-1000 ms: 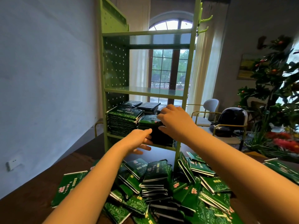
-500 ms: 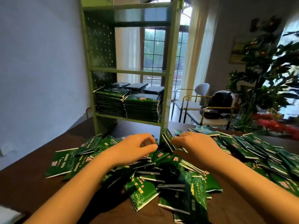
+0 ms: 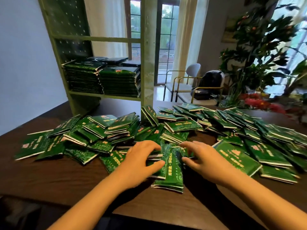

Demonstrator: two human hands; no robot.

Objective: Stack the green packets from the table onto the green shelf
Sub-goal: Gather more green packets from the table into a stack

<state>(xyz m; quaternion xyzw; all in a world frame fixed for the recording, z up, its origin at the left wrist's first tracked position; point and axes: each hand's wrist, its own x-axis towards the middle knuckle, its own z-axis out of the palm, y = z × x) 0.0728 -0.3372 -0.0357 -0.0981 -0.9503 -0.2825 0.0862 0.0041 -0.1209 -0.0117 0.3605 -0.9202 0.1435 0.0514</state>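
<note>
Left hand, right hand gripping blurred packet stack; fingertips partly hidden

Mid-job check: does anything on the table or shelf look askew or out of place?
No damage shows. The packets on the table lie in a loose, overlapping heap, and one packet stands tilted on edge against the green shelf front post. The shelf stacks look tidy.
</note>
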